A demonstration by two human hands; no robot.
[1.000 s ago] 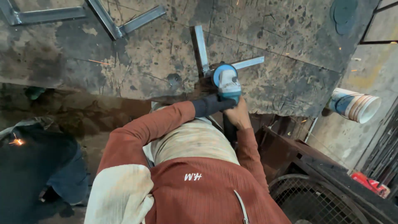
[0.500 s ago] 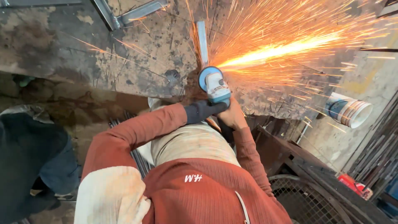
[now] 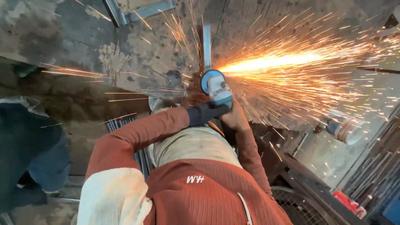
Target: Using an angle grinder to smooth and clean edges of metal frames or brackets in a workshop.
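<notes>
Scuffed steel table (image 3: 83,37): both hands grip blue grinder (image 3: 216,87) w/ sparks.

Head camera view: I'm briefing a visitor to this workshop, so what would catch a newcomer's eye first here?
First, the bright orange spray of sparks fanning rightward across the upper half, from where the blue angle grinder meets a metal strip on the stained workbench. Next, the two hands on the grinder at centre: the left hand in a dark glove, the right hand bare. A white bucket lies on its side at right.

The angle grinder (image 3: 216,86) now throws a wider spray of sparks (image 3: 291,66).
</notes>
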